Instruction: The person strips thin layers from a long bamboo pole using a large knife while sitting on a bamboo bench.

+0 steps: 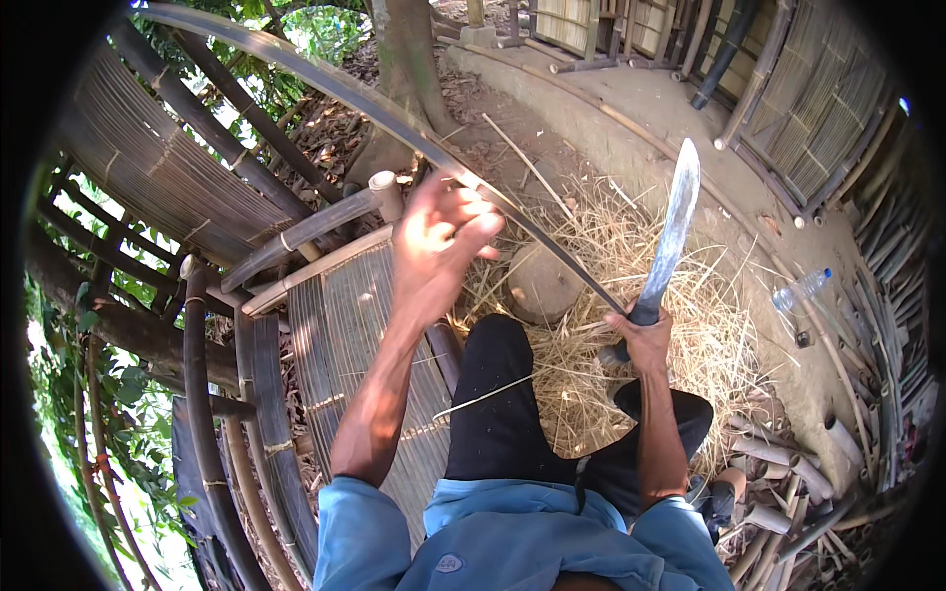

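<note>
My right hand is closed round the dark handle of a machete, whose broad, worn blade points up and away from me. A long, thin bamboo strip runs from beside that hand across to the far upper left, bowing as it goes. The strip's near end meets the right hand by the handle; whether the fingers also grip it is hard to see. Over the strip's middle, my left hand is raised and smeared by motion, so its grip on the strip does not show. Beneath the strip stands a round wooden block.
Pale shavings cover the ground round my legs. A slatted bamboo bench is at my left, beside a bamboo railing. Cut bamboo pieces lie at lower right. A plastic bottle lies at the right; a tree trunk stands ahead.
</note>
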